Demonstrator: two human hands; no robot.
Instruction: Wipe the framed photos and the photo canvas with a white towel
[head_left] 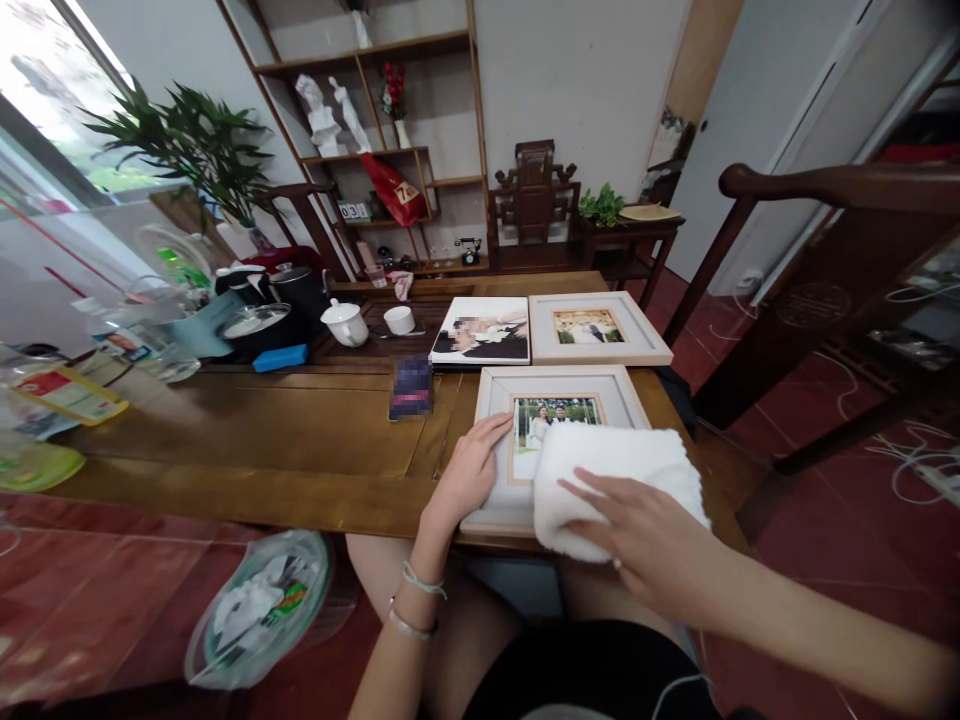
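A pale wooden picture frame (pixel 491 395) with a wide light mat lies flat near the table's front edge. Its small photo of two people (pixel 536 425) is partly covered by a folded white towel (pixel 622 455). On the frame's left side rests my left hand (pixel 474 460), its fingers stretched flat over the mat and pointing at the photo. My right hand (pixel 626 520) presses the towel onto the lower right of the frame, fingers spread over the cloth. Behind lie a second pale frame (pixel 645 330) and a photo panel (pixel 480 325).
A dark phone-like object (pixel 411 388) lies left of the frames. Farther left stand a white lidded cup (pixel 346 323), a small white cup (pixel 399 320), a blue block (pixel 280 358) and bottles. A lined trash bin (pixel 259 610) is on the floor; a wooden chair (pixel 817 290) stands right.
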